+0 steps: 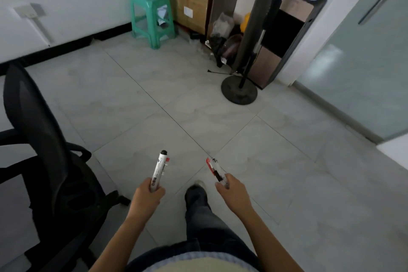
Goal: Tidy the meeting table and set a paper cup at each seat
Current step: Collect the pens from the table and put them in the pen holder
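Note:
My left hand [148,194] is closed around a thick white marker [158,169] with a black cap, and a thinner red-tipped pen sits beside it in the same grip. A clear pen with a red clip [215,169] is gripped by my right hand [234,191], pointing forward and left. Both hands are held out over the tiled floor in front of my legs. Neither the meeting table nor any paper cup is in view.
A black mesh office chair [44,161] stands close on my left. Ahead are a green plastic stool [152,15], a cardboard box [192,6], a standing fan's round base [239,93] and a water dispenser [293,28]. A frosted glass door [364,68] is on the right.

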The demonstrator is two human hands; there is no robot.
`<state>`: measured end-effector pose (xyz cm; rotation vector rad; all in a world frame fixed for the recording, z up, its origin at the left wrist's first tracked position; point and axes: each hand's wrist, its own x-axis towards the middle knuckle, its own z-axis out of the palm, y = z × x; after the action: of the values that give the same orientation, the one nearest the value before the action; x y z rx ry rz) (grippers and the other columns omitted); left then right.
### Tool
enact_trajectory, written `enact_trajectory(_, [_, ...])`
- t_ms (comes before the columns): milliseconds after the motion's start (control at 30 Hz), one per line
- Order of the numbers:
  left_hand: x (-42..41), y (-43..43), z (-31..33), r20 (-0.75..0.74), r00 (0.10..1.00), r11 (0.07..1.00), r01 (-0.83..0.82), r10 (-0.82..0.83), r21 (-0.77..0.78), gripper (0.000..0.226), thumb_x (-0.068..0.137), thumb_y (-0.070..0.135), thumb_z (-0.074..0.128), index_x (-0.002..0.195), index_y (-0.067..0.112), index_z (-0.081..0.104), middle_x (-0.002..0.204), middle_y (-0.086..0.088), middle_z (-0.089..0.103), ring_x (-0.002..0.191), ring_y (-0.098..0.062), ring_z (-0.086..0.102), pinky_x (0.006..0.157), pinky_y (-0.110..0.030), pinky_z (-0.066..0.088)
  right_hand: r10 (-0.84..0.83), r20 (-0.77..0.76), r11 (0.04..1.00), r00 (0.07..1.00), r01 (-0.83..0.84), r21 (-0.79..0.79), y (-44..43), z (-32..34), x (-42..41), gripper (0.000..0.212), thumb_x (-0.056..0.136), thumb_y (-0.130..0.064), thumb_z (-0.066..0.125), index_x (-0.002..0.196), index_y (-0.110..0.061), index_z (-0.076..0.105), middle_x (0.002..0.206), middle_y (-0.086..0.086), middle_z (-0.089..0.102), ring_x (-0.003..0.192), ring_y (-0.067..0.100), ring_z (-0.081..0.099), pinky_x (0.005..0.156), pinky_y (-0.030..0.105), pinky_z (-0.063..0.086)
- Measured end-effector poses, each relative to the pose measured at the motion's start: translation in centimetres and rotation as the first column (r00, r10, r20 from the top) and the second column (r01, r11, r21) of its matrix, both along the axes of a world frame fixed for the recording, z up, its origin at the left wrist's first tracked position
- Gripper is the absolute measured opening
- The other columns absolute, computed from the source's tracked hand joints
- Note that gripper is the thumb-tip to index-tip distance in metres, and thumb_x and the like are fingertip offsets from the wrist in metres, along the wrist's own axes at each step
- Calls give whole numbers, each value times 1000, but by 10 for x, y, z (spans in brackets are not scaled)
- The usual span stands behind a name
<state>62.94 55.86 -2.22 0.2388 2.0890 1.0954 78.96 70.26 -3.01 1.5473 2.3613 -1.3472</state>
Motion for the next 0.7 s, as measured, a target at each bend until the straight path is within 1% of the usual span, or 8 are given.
enact_trajectory(133, [-67,77,6,-53,993,994,-104,106,32,19,83,1,54,69,11,45,65,-9,47,56,-21,43,53,-28,34,43,-74,999,996,-41,19,94,3,-69,11,89,-21,51,87,-10,49,62,-7,41,54,5,38,52,22,31])
enact_trajectory(200, [-91,112,14,-75,986,988,-147,150,48,18,83,1,53,70,10,45,65,-9,47,57,-21,43,53,-29,35,67,-87,997,994,-64,44,137,11,-102,15,88,-20,52,94,-7,53,61,-7,42,54,7,39,54,26,33])
enact_trajectory(300, [-124,155,25,-90,972,975,-209,215,77,13,83,2,54,73,6,46,65,-9,46,57,-22,44,52,-29,33,135,-104,990,985,-130,55,192,21,-153,17,86,-19,54,97,-6,54,60,-7,42,54,11,40,59,30,36])
enact_trajectory(367, [-139,170,28,-107,963,969,-241,246,59,10,83,2,55,75,3,48,64,-9,46,57,-23,45,52,-29,33,172,-85,984,981,-168,53,212,23,-181,17,85,-19,54,97,-6,54,60,-7,42,55,13,41,58,29,34])
enact_trajectory(433, [-162,183,20,-93,937,941,-335,337,39,12,83,2,55,73,4,49,61,-9,46,55,-23,44,52,-29,33,246,-62,969,967,-244,26,231,16,-213,16,85,-19,53,95,-6,54,59,-6,41,54,12,39,55,29,33])
enact_trajectory(567, [-213,192,8,-72,867,869,-495,494,-1,17,86,4,54,70,11,50,62,-11,49,56,-22,45,51,-29,34,351,-26,935,936,-352,-46,259,4,-270,4,85,-15,50,82,-13,48,59,-7,41,51,8,37,50,26,30])
enact_trajectory(633, [-246,196,-1,-76,829,831,-556,554,-9,11,86,4,53,75,6,52,66,-13,51,57,-23,45,52,-29,34,354,-6,934,935,-353,-53,281,-2,-302,5,85,-14,49,80,-12,48,59,-7,41,51,11,38,51,28,30])
enact_trajectory(700, [-283,206,-10,-71,795,796,-605,602,-21,7,86,3,53,79,2,53,66,-13,51,56,-23,44,54,-28,35,324,11,946,946,-324,-25,307,-5,-339,8,83,-12,49,85,-6,53,58,-5,42,57,19,43,55,30,32])
